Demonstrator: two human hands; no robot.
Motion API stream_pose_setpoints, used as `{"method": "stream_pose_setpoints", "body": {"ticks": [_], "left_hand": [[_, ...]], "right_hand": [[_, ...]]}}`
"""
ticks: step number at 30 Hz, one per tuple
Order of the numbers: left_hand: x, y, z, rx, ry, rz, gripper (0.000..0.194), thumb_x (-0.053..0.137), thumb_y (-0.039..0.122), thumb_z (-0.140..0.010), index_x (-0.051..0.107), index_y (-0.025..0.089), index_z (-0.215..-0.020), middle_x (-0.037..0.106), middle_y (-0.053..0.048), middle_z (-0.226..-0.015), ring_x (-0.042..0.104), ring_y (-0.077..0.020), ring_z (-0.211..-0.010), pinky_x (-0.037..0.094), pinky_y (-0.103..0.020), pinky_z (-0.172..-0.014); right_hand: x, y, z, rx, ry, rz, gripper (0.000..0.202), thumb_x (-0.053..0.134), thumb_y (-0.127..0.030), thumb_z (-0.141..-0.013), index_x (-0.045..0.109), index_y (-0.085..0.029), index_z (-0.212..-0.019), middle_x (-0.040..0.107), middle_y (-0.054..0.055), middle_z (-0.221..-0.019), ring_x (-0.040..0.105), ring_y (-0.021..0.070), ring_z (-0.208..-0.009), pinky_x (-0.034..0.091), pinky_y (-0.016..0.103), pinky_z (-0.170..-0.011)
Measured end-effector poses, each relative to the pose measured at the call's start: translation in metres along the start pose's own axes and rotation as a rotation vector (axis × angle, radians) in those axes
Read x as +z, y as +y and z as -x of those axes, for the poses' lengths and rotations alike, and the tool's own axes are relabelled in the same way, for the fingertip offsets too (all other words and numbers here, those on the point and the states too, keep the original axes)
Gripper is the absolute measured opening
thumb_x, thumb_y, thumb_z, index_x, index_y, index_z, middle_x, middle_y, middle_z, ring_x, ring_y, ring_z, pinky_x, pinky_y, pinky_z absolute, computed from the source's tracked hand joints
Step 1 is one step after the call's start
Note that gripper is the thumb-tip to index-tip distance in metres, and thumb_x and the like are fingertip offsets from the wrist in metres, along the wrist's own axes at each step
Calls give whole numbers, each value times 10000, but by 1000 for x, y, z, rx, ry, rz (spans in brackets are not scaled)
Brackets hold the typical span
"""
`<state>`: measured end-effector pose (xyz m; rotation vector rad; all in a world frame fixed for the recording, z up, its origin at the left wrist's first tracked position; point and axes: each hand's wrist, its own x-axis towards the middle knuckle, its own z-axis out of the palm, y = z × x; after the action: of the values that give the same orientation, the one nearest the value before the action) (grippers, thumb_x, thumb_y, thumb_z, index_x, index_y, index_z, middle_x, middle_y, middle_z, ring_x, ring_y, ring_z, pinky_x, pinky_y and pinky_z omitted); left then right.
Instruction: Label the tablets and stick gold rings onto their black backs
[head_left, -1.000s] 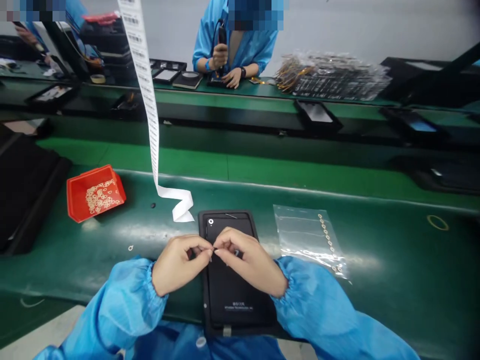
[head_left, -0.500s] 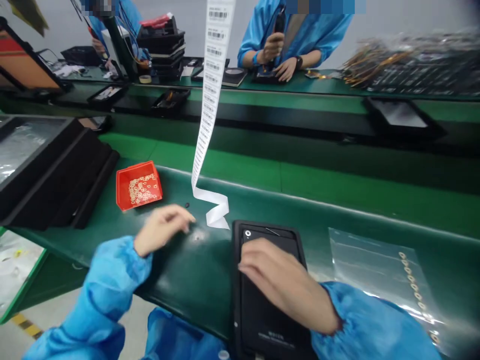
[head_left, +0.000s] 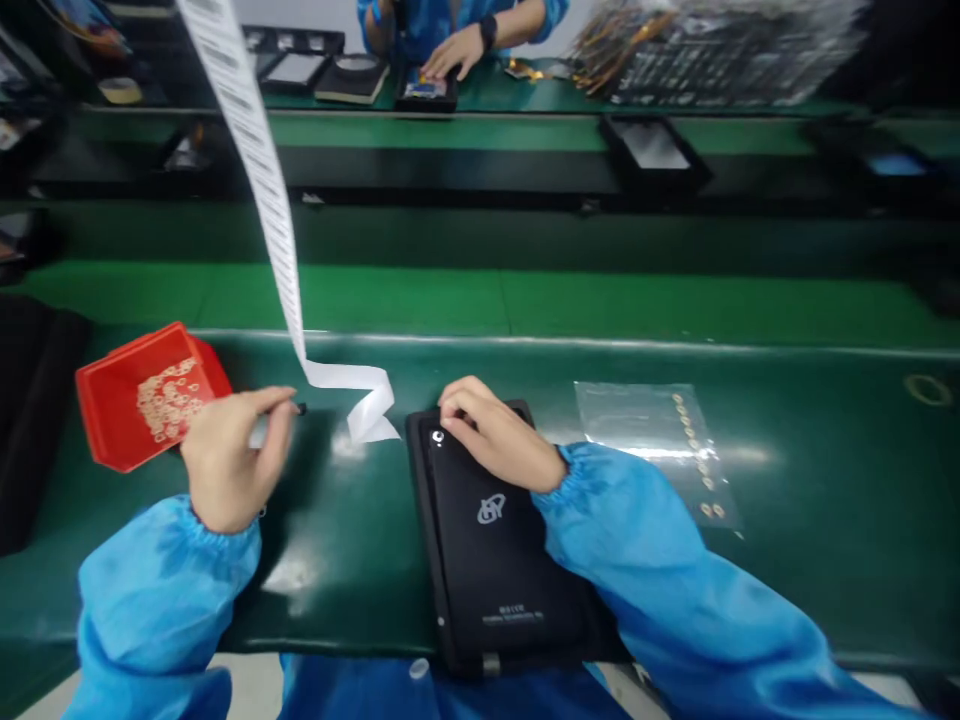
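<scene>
A black tablet (head_left: 491, 550) lies back side up in a black holder on the green bench (head_left: 787, 450) in front of me. My right hand (head_left: 499, 438) rests on its top end, fingers bent beside the round camera hole (head_left: 437, 437). My left hand (head_left: 229, 455) is out to the left, next to a red tray (head_left: 112, 425) of small gold rings. Its forefinger and thumb pinch together at a small black piece (head_left: 301, 408) on the bench. Both my sleeves are blue.
A white strip of barcode labels (head_left: 259, 180) hangs down and curls on the bench (head_left: 367, 395). A clear plastic sheet (head_left: 637, 430) carrying gold rings lies at the right. Beyond is a green conveyor (head_left: 600, 300) with trays; a co-worker's hand (head_left: 454, 48) works across it.
My hands, first pinched together over the tablet, have parted. The left has gone left to the small black piece; the right has slid up to the tablet's camera end. My view dropped lower.
</scene>
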<state>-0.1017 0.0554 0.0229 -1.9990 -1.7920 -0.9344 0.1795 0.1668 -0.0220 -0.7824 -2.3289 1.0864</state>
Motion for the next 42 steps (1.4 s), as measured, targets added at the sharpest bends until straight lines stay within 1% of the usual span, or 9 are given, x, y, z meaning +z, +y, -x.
{"method": "stream_pose_setpoints", "body": {"ticks": [4, 8, 18, 23, 28, 31, 34, 38, 42], "left_hand": [[37, 48, 8, 275, -228, 213, 113, 593, 126, -932, 670, 151, -1011, 732, -53, -1011, 668, -203, -923, 504, -321, -796], [64, 71, 18, 343, -351, 221, 221, 516, 141, -969, 686, 139, -1110, 649, -105, -1285, 568, -272, -1235, 482, -394, -958], [73, 72, 26, 336, -425, 201, 283, 468, 228, -1003, 670, 147, -1183, 580, -121, -1388, 527, -285, -1301, 428, -429, -1028], [75, 73, 26, 315, -439, 192, 314, 438, 105, -972, 651, 123, -1202, 569, -109, -1404, 524, -259, -1311, 387, -417, -1084], [78, 72, 27, 315, -451, 180, 375, 383, 38, -951, 606, 72, -1251, 566, -121, -1405, 522, -252, -1314, 366, -423, -1101], [78, 73, 27, 317, -481, 167, 434, 393, 22, -935, 563, 93, -1328, 547, -110, -1428, 501, -266, -1330, 389, -430, -1072], [77, 78, 26, 303, -524, 130, 483, 402, 1, -912, 572, 150, -1339, 539, -91, -1438, 494, -282, -1331, 431, -431, -1018], [76, 86, 27, 268, -526, 79, 501, 394, -48, -880, 589, 119, -1311, 543, -133, -1426, 507, -303, -1315, 486, -420, -932], [78, 84, 38, 260, -576, 130, 663, 383, -109, -817, 517, 170, -1403, 434, -148, -1514, 404, -338, -1405, 504, -465, -963]], "right_hand": [[8, 3, -4, 4, -41, 37, 147, 426, -86, -944, 431, -199, -851, 509, 77, -979, 527, 190, -915, 487, 372, -869], [9, 2, 0, -25, -69, 122, 145, 404, -70, -958, 459, -182, -885, 497, 100, -1031, 515, 207, -960, 493, 397, -894], [11, -7, 0, -24, -92, 317, 191, 375, -48, -959, 503, -159, -872, 525, 135, -1052, 523, 239, -969, 539, 436, -872], [17, -8, 5, 7, -37, 354, 193, 378, -64, -967, 538, -147, -899, 550, 143, -1057, 543, 250, -978, 553, 450, -874], [13, -12, 16, 57, 49, 196, 355, 382, -62, -960, 503, -165, -1277, 565, 139, -1224, 563, 254, -1164, 537, 470, -985], [2, -16, 38, 66, 79, 135, 471, 379, -92, -989, 398, -199, -1447, 534, 137, -1354, 532, 244, -1272, 517, 451, -1048], [-2, -20, 77, 20, 84, 256, 475, 449, -107, -985, 411, -176, -1454, 511, 158, -1411, 485, 255, -1333, 489, 438, -1086], [15, -32, 141, -48, -61, 328, 428, 541, -245, -965, 507, -134, -1378, 511, 173, -1435, 380, 290, -1418, 431, 497, -1119], [40, -46, 182, -70, -288, 464, 632, 675, -450, -846, 528, -201, -1408, 433, 115, -1517, 233, 320, -1484, 259, 568, -1191]]}}
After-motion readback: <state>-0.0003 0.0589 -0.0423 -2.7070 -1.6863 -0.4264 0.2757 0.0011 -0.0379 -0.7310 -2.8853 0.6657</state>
